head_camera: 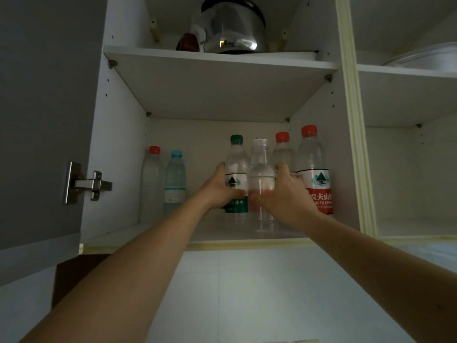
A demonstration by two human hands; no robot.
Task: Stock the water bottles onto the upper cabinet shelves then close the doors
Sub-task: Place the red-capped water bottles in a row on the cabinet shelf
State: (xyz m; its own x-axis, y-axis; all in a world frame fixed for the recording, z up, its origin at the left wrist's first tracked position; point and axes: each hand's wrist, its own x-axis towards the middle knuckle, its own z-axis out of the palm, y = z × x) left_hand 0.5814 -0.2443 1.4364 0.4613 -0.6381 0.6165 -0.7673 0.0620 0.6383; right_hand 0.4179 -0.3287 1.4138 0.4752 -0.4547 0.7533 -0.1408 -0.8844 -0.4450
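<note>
Both arms reach up into the open upper cabinet. My left hand [221, 188] wraps around a green-capped water bottle [236, 167] standing on the lower shelf [148, 232]. My right hand [288, 194] grips a clear bottle with a transparent cap and pink label [261, 169] right beside it. Behind my right hand stands a red-capped bottle [283, 149], partly hidden. A larger red-capped, red-labelled bottle [315, 169] stands at the right wall. At the back left stand a red-capped bottle [152, 179] and a light-blue-capped bottle [175, 179].
The left cabinet door [42, 120] hangs open, its metal hinge [84, 183] showing. On the shelf above sits a steel kettle [233, 28] next to a dark red object [188, 42]. The right compartment holds a metal pan [425, 56] on its upper shelf. White tiled wall lies below.
</note>
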